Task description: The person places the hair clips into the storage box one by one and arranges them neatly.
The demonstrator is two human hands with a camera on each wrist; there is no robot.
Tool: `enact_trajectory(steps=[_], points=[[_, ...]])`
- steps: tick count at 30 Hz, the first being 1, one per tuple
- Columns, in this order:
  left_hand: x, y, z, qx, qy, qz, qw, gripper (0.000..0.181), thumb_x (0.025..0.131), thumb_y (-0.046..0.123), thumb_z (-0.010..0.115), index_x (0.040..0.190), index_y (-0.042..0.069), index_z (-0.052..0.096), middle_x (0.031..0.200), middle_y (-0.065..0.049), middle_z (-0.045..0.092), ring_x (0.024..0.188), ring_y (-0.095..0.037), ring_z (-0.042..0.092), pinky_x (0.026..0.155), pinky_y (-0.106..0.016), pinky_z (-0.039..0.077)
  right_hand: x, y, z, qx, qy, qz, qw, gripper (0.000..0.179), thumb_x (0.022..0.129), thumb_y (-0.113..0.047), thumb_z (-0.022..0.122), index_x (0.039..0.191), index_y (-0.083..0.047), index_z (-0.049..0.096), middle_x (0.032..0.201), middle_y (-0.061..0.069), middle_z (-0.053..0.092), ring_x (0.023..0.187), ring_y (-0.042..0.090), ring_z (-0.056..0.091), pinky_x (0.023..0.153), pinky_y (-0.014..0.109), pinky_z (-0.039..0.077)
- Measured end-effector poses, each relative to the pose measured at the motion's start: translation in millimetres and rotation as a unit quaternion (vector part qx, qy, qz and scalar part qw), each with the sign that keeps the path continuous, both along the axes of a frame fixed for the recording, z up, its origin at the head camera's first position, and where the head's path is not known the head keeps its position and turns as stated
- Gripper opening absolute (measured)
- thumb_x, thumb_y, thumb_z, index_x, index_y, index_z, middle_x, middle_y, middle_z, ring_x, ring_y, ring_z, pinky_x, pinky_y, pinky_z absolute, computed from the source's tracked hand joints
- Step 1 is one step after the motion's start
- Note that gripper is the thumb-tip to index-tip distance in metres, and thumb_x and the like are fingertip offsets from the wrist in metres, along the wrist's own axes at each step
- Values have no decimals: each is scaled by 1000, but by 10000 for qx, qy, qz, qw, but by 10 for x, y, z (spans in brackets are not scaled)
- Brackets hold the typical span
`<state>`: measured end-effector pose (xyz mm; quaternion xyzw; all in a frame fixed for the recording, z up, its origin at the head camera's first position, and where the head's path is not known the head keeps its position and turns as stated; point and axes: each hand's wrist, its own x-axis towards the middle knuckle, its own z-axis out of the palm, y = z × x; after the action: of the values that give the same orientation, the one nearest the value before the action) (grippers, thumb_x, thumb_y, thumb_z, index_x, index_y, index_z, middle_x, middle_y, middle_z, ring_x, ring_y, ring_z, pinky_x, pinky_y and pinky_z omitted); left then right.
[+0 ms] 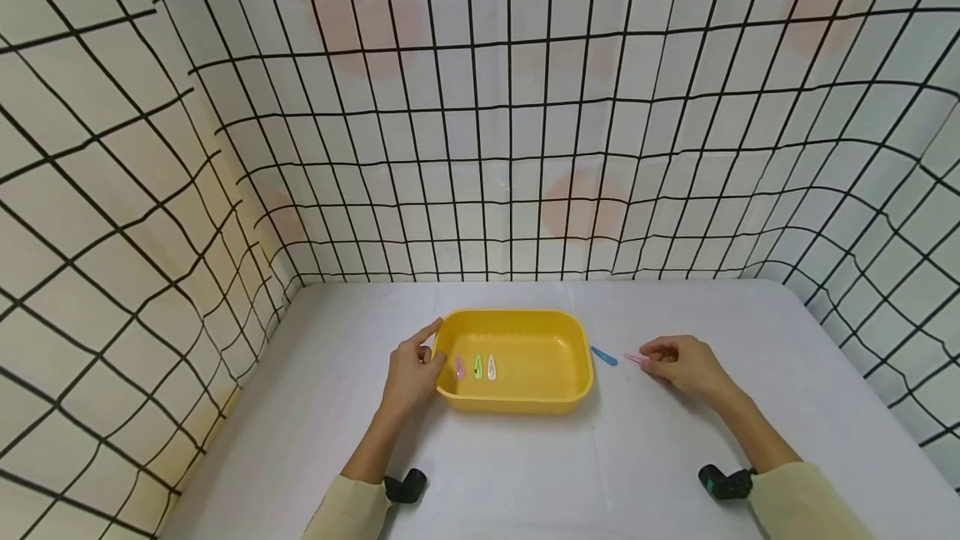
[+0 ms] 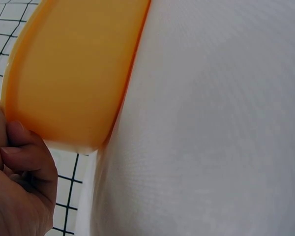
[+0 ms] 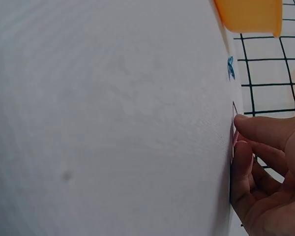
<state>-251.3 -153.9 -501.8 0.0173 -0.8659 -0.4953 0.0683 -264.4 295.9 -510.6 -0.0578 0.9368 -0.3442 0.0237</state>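
Observation:
A yellow plastic tray (image 1: 510, 405) sits on the white table. My left hand (image 1: 411, 369) holds it at the left end, thumb at the rim and other fingers along the outside. Inside, toward that end, a pink hair clip (image 1: 460, 367), a green hair clip (image 1: 478, 367) and a white hair clip (image 1: 492, 367) lie side by side in a row. Right of the tray, my right hand (image 1: 686, 367) pinches another pink hair clip (image 1: 633, 358) between thumb and fingertips, low at the tabletop. Between that hand and the tray lies a blue hair clip (image 1: 604, 356).
White cloth covers the table (image 1: 525, 473). A white backdrop with a black grid (image 1: 510, 157) rises behind the table and along both sides. Each wrist carries a small black camera, one at the left sleeve (image 1: 348, 511) and one at the right sleeve (image 1: 806, 502).

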Motion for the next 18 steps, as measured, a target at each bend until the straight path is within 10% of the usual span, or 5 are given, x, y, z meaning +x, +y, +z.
enact_trajectory(steps=[18], points=[[15,-2,12,49,-8,-24,10000,61,88,6,61,147,22,59,56,2,37,46,-12,32,44,-19,31,1,-51,6,384,181,-21,9991,25,90,-18,75,109,-2,76,88,3,67,80,18,56,68,30,47]])
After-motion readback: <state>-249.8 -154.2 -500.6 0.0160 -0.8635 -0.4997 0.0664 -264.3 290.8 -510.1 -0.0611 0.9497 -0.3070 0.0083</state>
